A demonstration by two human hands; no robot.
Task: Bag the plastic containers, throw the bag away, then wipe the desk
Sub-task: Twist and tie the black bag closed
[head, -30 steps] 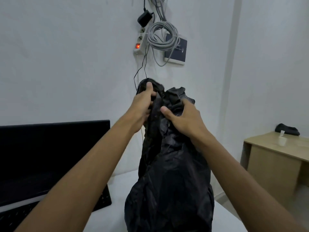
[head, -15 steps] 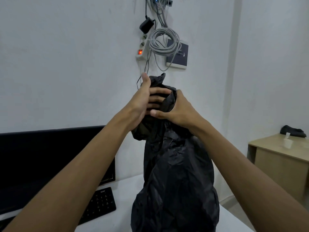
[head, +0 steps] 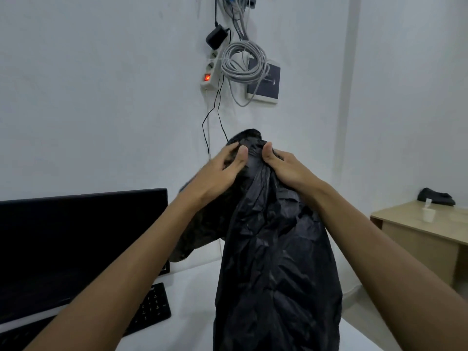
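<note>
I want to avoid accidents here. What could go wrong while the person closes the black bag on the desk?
1. Both hands, left hand and right hand, pinch only the gathered top of the black trash bag; thin plastic might tear or slip.
2. The tall bag stands near the keyboard and monitor; if it tips, it could hit them.

A bag point(head: 276, 269) is standing on the desk point(head: 195, 295), with the left hand point(head: 217, 173) and right hand point(head: 283, 168) gripping its top from either side. A monitor point(head: 76, 249) and keyboard point(head: 152, 307) are sitting to its left. A power strip point(head: 210, 72) and coiled cable point(head: 243, 62) are hanging on the wall behind, and a side table point(head: 425, 231) is standing far right, bearing a cup point(head: 251, 215).
</note>
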